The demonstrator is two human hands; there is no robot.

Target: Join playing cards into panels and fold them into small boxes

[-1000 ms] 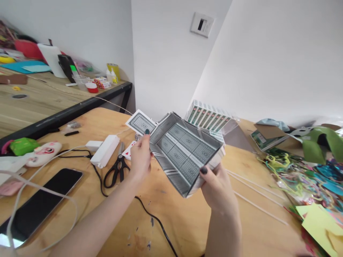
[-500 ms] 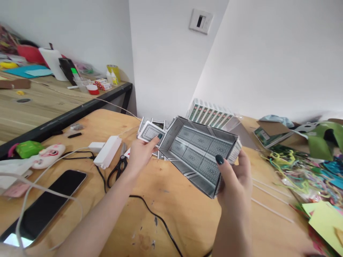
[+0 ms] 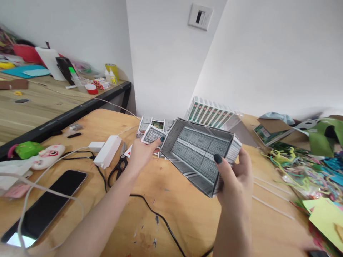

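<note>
An open tray-like box [image 3: 197,151] made of patterned playing cards is tilted above the wooden table. My right hand [image 3: 234,171] grips its right end, thumb on the near rim and fingers behind. At its left end, my left hand [image 3: 146,150] pinches a playing card [image 3: 153,134], back side up, with the thumb close to the box's corner. Behind that card lie more card pieces [image 3: 145,123] on the table. A row of green and white card packs [image 3: 209,113] stands behind the box. Black scissors [image 3: 121,164] lie left of my left wrist.
To the left are a white adapter [image 3: 108,151], a phone [image 3: 45,207] and loose cables. At the right lie tangled colourful strands [image 3: 297,175], yellow paper [image 3: 327,217] and white sticks [image 3: 273,207]. A black cable [image 3: 160,216] crosses the near table. A second table [image 3: 53,96] stands back left.
The box has tipped slightly, and its right outer side shows more. The card in my left hand has shifted slightly right, uncovering more of the card pieces behind it.
</note>
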